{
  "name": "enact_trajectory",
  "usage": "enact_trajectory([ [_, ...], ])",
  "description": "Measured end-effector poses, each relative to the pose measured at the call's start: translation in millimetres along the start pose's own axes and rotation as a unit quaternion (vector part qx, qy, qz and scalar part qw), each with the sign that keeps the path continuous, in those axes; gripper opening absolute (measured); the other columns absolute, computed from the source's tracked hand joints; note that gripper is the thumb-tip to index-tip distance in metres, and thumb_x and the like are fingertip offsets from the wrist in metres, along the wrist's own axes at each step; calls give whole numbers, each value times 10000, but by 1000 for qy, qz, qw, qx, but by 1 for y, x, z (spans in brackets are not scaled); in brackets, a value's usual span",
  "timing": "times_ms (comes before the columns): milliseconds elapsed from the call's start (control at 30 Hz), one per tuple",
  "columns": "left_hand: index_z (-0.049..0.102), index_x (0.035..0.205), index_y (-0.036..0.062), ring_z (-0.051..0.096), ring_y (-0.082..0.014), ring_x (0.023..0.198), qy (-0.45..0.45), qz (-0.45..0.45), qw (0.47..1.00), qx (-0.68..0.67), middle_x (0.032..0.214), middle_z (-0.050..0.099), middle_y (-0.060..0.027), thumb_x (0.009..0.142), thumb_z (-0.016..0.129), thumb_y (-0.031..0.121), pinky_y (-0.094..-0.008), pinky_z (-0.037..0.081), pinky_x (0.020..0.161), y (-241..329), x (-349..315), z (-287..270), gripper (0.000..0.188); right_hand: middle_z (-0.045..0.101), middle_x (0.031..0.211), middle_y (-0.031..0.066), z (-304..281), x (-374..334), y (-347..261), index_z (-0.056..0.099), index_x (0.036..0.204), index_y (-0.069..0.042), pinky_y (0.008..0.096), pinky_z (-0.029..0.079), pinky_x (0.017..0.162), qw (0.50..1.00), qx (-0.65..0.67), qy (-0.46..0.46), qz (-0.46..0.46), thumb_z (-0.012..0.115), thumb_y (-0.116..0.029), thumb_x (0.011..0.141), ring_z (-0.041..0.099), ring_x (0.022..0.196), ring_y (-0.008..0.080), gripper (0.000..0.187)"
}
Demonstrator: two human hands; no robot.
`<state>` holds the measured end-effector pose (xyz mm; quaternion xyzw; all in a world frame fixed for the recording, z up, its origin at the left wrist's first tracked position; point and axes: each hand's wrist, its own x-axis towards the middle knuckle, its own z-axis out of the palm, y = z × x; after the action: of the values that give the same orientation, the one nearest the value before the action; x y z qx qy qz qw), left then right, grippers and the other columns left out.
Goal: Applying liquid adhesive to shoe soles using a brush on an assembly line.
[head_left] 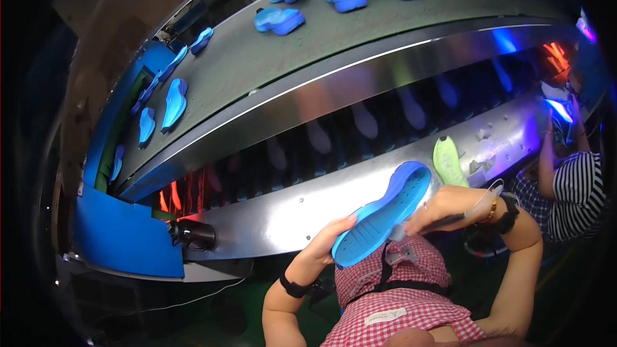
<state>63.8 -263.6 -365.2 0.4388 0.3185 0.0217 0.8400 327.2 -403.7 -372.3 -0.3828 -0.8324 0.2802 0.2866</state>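
Blue end housing (122, 238) closes the left end of a conveyor in a dim room; dark green floor (218, 311) shows below it, crossed by a white cable (193, 304). From the housing, a grey-green belt (225, 80) curves up and to the right, carrying blue soles (174, 104) spaced apart at left and crowded at far right. Red-orange light (173, 196) glows beneath the belt's left end. A dark cylindrical container (196, 234) lies at the left of the metal bench (257, 225). Near centre, the left hand (321, 243) grips the lower end of a blue shoe sole (376, 215) — held tilted over the bench's near edge. The right hand (447, 209) has curled fingers beside the sole's right edge — whether it grasps anything cannot be told. Beyond it, a light-green sole (448, 164) lies on the bench. At far right sits a co-worker in a striped top (575, 186).
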Motion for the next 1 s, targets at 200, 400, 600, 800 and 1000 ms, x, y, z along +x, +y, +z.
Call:
enact_trajectory([
  [200,403,1264,-45,611,-217,934,4,26,999,28,1092,577,-169,890,511,337,-322,500,832,-6,7,-10,546,645,1002,130,3,-4,9,609,1029,-8,319,495,804,994,79,-26,72,622,-82,807,627,920,246,234],
  [400,335,1309,-12,578,-295,1013,-40,79,986,-144,1189,510,-202,908,451,326,-412,490,861,-29,38,6,537,666,856,119,40,7,24,637,1013,13,233,512,646,879,390,233,142,618,-36,790,635,714,131,229],
  [600,335,1307,-10,569,-312,1030,-71,89,970,-215,1185,519,-204,901,457,303,-435,469,892,-43,43,-6,527,640,774,71,39,13,64,637,986,1,191,458,509,760,257,556,218,567,-35,814,577,562,89,190],
  [800,303,1328,-16,558,-295,1057,-16,129,978,-162,1217,501,-202,896,449,295,-398,441,931,-28,41,4,552,633,750,73,67,5,22,650,989,-8,210,452,503,845,376,318,208,615,-37,784,577,575,82,210],
  [1000,258,1337,-60,513,-460,1040,-62,374,921,-86,1236,448,-280,889,264,424,-552,427,884,71,-2,19,660,626,981,216,56,-37,40,589,974,71,196,457,475,679,542,495,-6,511,18,799,533,488,109,199],
])
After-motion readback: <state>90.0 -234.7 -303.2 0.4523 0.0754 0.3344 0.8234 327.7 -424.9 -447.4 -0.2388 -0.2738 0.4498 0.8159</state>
